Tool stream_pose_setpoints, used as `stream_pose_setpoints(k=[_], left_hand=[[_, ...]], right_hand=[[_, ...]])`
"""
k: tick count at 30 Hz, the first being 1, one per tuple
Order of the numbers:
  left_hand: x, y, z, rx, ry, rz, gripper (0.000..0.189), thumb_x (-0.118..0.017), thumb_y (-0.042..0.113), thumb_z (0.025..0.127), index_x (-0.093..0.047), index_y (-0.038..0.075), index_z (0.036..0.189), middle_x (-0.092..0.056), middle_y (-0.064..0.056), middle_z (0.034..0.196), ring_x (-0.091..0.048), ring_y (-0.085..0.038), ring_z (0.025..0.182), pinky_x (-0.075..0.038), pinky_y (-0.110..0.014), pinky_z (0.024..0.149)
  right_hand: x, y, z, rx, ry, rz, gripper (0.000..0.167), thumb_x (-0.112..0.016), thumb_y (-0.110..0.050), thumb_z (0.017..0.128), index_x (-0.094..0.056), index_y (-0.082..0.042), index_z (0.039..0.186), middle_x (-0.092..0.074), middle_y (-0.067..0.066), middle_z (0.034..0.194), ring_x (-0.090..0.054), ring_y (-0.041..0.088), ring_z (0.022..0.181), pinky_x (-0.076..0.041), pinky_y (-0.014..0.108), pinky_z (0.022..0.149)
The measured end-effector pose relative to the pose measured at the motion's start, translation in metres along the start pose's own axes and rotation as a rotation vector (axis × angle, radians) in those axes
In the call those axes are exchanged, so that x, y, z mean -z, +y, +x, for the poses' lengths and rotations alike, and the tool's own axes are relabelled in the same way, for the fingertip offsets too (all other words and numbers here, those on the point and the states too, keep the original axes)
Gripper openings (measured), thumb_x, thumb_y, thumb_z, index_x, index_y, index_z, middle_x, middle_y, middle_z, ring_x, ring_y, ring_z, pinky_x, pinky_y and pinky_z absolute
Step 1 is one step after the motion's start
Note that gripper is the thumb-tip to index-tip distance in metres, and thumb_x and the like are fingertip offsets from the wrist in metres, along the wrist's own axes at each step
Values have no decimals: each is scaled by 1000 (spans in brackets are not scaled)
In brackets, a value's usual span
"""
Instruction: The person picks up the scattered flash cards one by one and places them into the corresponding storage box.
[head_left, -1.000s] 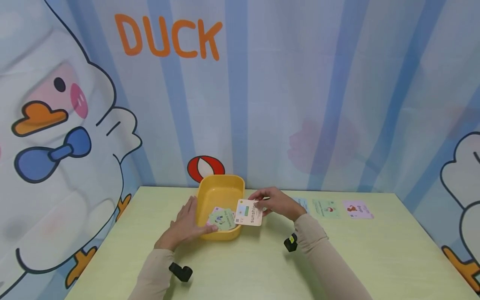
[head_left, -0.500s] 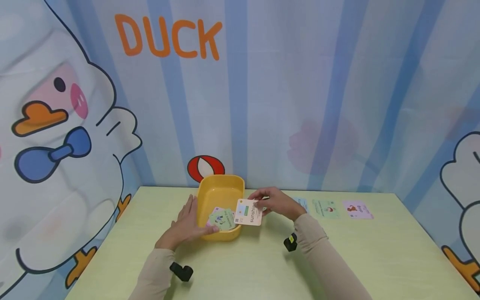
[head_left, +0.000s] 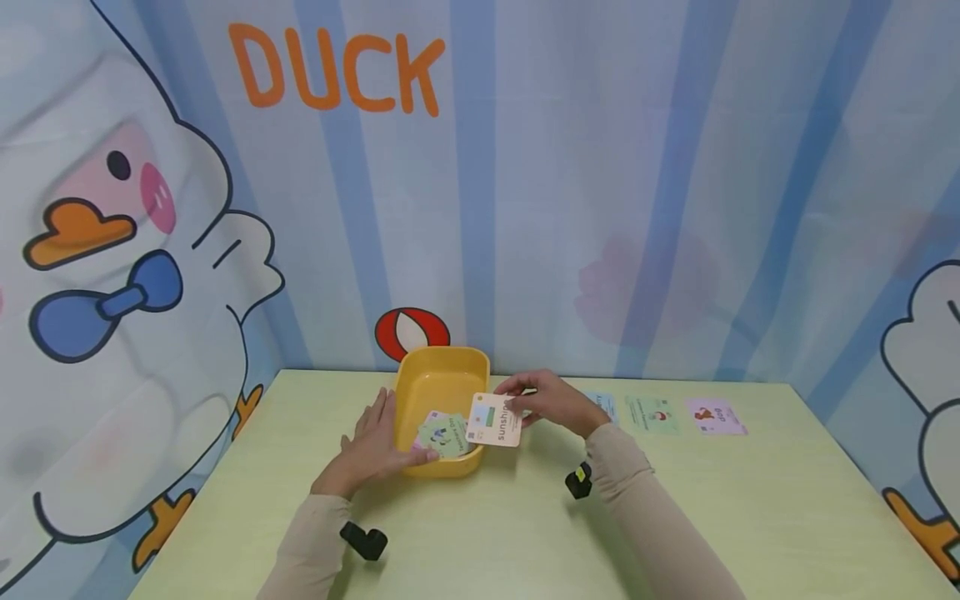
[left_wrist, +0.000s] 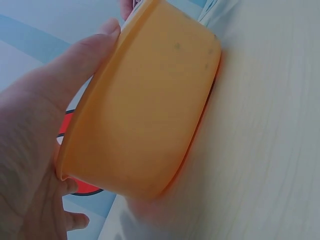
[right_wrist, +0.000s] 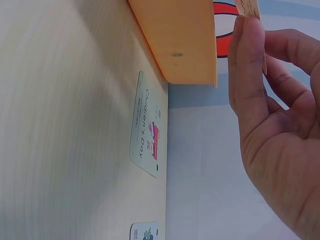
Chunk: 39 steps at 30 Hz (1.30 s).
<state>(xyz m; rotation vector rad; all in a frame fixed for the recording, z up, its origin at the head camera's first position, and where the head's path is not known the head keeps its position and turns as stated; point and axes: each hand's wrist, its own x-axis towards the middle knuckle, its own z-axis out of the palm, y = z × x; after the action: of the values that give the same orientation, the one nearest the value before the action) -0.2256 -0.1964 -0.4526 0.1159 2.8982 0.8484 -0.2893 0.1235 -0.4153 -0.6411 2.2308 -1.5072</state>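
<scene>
A yellow plastic tub (head_left: 442, 360) stands on the table, with several word cards inside, a green card (head_left: 442, 435) on top. My left hand (head_left: 375, 454) lies with straight fingers along its left side; the thumb (left_wrist: 87, 52) reaches over the front rim. My right hand (head_left: 551, 404) pinches a cream card (head_left: 492, 419) printed "sunshine" between thumb and fingers. The card is held up at the tub's right rim and overlaps it in the head view. In the right wrist view only a corner of this card (right_wrist: 248, 7) shows above the fingertips.
To the right lie a blue card (head_left: 603, 406), a green card (head_left: 652, 415) and a purple dog card (head_left: 716, 417) in a row. A "Children's Day" card (right_wrist: 147, 127) lies beside the tub, behind my right hand. A duck-print curtain (head_left: 555, 167) hangs behind the table.
Both hands stay nearly where they were. The cream card has shifted very slightly left toward the tub, and the whole head view has moved up a few pixels.
</scene>
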Motion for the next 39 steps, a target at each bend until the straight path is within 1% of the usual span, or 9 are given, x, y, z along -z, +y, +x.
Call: stream_pose_setpoints(k=[4,8,12,19,27,30,36,39], left_hand=[[-1,-2,0,4,12,3,137,-69,80,71,2,10,164,6,-13,171,1,-44,155,-4,-83,109],[-4,-4,-1,7,19,-2,134,-71,77,72,1,11,164,6,-12,171,5,-43,155,0,-83,109],[-6,-5,-1,10,19,-3,134,-71,78,72,0,11,164,6,-12,172,6,-43,155,2,-83,109],[-4,-1,-2,12,21,-1,137,-71,79,70,0,11,164,6,-12,172,5,-43,155,0,-83,109],[-2,0,-1,14,22,-2,132,-72,73,74,0,10,164,5,-13,172,4,-43,155,-1,-83,109],[-2,0,-2,14,22,-6,133,-72,74,73,1,10,164,4,-12,172,3,-43,155,-1,-83,110],[-2,0,-2,21,19,-11,139,-70,82,68,1,12,164,4,-10,172,4,-42,156,-1,-81,111],[-2,0,-3,23,20,-10,139,-70,83,68,1,12,164,4,-10,172,4,-42,156,-2,-81,111]], right_hand=[[-2,1,4,-7,10,11,25,-63,-13,100,-69,-9,124,-64,14,113,-69,24,96,-61,39,79],[-5,1,6,-1,14,17,25,-63,-13,100,-69,-8,125,-64,14,113,-69,23,95,-61,39,79],[-6,0,7,1,17,21,26,-63,-12,100,-68,-7,125,-64,15,113,-69,23,94,-61,39,78],[-8,-4,11,-1,25,13,26,-62,-11,100,-68,-8,125,-64,14,113,-68,23,94,-61,37,77],[-12,-7,13,14,26,7,26,-61,-9,101,-68,-4,125,-64,14,112,-68,22,94,-61,37,77],[-13,-8,14,13,25,0,26,-61,-9,101,-68,-4,126,-64,14,113,-68,22,95,-61,37,77],[-15,-9,17,5,37,-6,25,-62,-11,100,-69,-7,124,-64,12,112,-67,22,95,-61,37,77],[-17,-9,18,2,38,-6,24,-63,-11,100,-70,-8,123,-64,12,112,-67,23,95,-61,37,77]])
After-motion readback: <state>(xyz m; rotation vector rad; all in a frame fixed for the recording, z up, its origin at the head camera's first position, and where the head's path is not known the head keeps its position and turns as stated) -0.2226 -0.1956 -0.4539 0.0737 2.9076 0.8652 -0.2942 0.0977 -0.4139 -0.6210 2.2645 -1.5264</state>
